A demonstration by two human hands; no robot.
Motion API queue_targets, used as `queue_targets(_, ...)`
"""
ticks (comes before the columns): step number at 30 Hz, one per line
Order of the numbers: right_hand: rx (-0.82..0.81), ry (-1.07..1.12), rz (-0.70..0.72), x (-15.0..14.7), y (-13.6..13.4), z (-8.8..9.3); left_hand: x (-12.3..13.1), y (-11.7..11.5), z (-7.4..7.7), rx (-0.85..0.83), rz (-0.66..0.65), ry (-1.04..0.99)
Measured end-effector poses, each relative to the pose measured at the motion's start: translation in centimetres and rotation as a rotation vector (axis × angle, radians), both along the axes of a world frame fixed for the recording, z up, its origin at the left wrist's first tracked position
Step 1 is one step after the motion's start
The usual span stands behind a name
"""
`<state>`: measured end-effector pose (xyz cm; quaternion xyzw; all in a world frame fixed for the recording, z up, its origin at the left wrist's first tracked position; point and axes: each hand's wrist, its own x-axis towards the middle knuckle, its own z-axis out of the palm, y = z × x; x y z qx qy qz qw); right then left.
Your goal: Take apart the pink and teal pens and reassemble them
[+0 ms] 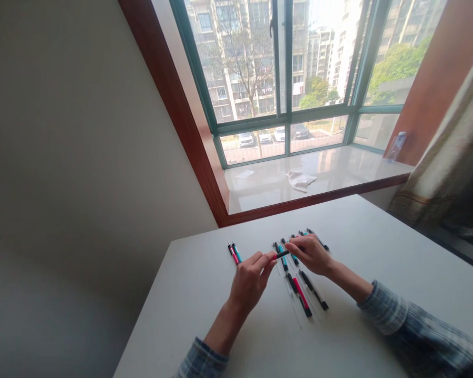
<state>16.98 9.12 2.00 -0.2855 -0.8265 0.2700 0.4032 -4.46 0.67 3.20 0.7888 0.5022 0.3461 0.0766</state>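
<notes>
Both hands meet over a white table (pixel 378 262) and pinch one dark pen (pixel 283 254) between them. My left hand (pixel 250 281) is closed on the pen's left end, and my right hand (pixel 311 253) is closed on its right end. Under and behind the hands lies a row of several pens (pixel 289 249) in red, teal and black. Two more pens (pixel 234 253), one red and one teal, lie apart to the left. In front of my right hand lie three pens (pixel 305 294), some in clear wrappers.
A plaid sleeve (pixel 413 331) covers my right forearm at the table's near right. Behind the table is a marble window sill (pixel 339 173) with a crumpled cloth (pixel 299 180), a bay window, a grey wall at left and a curtain (pixel 449 157) at right.
</notes>
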Motion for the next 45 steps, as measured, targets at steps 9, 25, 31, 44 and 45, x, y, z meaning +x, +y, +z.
queue_targets(9, -0.024, 0.014, -0.019, -0.6, -0.1, -0.2, 0.0, -0.1, 0.0, -0.102, -0.025, -0.139)
queue_targets(25, -0.368, 0.304, 0.173, -0.2, 0.3, -0.5, -0.1, -0.1, -0.6, -0.163, -0.009, -0.260)
queue_targets(31, -0.456, 0.340, 0.226, 0.0, 0.7, -1.0, 0.1, -0.2, -0.5, -0.192, -0.010, -0.300)
queue_targets(44, -0.410, 0.410, 0.318, 0.3, 0.3, -0.4, -0.3, 0.1, -1.4, -0.446, -0.077, -0.531)
queue_targets(45, -0.407, 0.409, 0.323, 0.3, 0.1, -0.3, -0.4, 0.1, -1.4, -0.479, -0.103, -0.557)
